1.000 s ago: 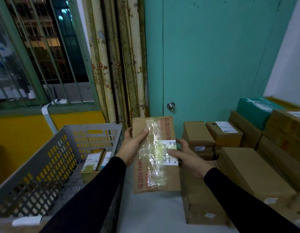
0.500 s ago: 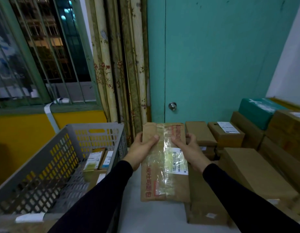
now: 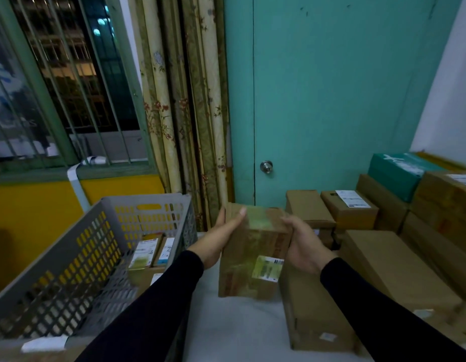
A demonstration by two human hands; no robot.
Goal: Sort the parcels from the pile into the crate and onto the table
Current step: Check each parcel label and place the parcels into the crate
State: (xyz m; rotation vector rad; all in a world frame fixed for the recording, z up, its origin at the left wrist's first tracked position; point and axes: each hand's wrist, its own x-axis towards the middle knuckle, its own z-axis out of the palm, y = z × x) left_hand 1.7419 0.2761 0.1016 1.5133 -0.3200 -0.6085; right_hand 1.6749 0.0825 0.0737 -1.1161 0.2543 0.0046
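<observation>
I hold a flat brown parcel [image 3: 252, 254] with clear tape and a white label over the white table [image 3: 239, 330], between crate and pile. My left hand [image 3: 219, 239] grips its upper left edge, thumb on top. My right hand [image 3: 305, 244] holds its upper right edge with curled fingers. The grey perforated crate [image 3: 78, 254] stands at the left and holds a few small labelled boxes [image 3: 151, 253]. The pile of brown parcels [image 3: 383, 257] fills the right side.
A long brown box [image 3: 315, 312] lies on the table just right of the held parcel. A teal box [image 3: 399, 176] sits on top of the pile at the back right. Behind are a teal door [image 3: 318, 100], curtains and a barred window.
The parcel has come down and tilted flatter, from upright in front of me to low over the table. Both hands shifted to its upper edges.
</observation>
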